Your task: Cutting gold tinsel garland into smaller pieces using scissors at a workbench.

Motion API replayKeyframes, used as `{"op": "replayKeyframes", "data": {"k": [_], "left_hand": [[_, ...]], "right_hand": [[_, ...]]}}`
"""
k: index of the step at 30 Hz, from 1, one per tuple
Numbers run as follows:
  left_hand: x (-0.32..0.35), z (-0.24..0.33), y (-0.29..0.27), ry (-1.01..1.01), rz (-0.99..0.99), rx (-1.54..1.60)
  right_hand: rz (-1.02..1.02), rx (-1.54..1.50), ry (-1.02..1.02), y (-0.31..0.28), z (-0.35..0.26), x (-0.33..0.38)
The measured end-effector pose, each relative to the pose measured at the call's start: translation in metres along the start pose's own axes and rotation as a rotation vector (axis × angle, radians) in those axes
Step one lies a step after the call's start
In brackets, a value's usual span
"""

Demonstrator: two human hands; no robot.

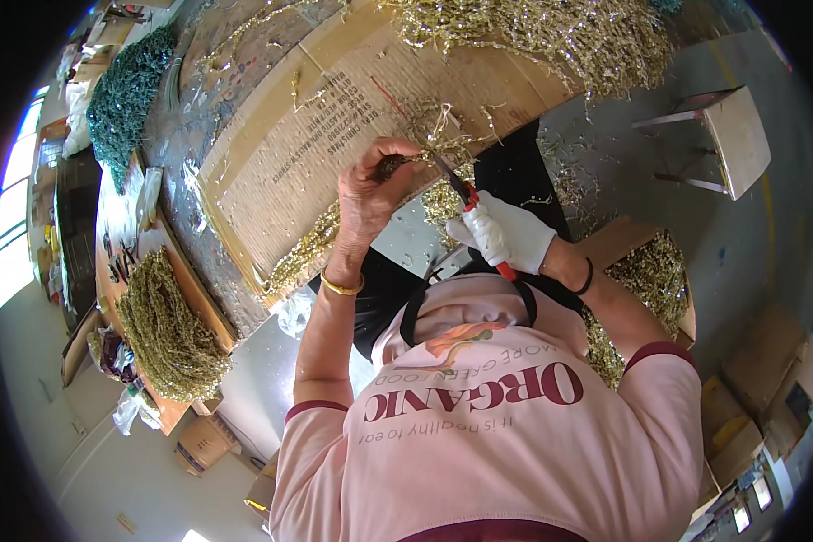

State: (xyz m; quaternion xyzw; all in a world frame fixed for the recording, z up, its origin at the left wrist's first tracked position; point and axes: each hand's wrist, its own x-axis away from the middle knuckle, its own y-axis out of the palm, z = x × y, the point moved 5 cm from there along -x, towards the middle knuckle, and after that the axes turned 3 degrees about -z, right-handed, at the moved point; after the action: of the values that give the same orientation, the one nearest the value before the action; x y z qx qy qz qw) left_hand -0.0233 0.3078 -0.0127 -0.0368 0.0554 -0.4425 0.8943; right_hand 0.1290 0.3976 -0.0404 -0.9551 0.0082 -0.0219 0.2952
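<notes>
My left hand [368,191], bare, pinches a gold glittery artificial sprig [444,135]; its dark lower end shows between thumb and fingers. In a white glove, my right hand [524,235] is closed round the red handles of cutting shears [470,200], partly wrapped in white. Their dark blades point up and left, right beside the sprig near my left fingertips. Whether the blades touch a stem is too small to tell. Both hands are above the near edge of a cardboard sheet [271,154] on the table. Gold clippings [443,203] lie below, near my lap.
A heap of gold sprigs [551,36] covers the cardboard's far side. Teal sprigs [128,104] lie at far left, above another gold bundle [167,330] on a wooden board. A box of gold pieces [650,280] stands right of my lap; a stool [736,140] stands farther right.
</notes>
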Motion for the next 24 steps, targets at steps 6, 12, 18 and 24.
{"op": "replayKeyframes", "data": {"k": [6,12,18,24], "left_hand": [[-0.003,0.004,-0.001,-0.061,-0.054,0.045],[-0.002,0.001,0.0,-0.066,-0.067,0.02],[-0.001,0.005,0.003,-0.075,-0.058,0.003],[0.001,0.004,0.003,-0.053,-0.046,0.203]], "right_hand": [[-0.031,0.058,0.132,-0.007,0.001,0.002],[-0.003,-0.077,0.336,-0.012,0.004,0.007],[0.029,-0.045,0.304,-0.004,0.012,0.013],[-0.009,-0.424,0.168,-0.001,0.004,0.011]]}}
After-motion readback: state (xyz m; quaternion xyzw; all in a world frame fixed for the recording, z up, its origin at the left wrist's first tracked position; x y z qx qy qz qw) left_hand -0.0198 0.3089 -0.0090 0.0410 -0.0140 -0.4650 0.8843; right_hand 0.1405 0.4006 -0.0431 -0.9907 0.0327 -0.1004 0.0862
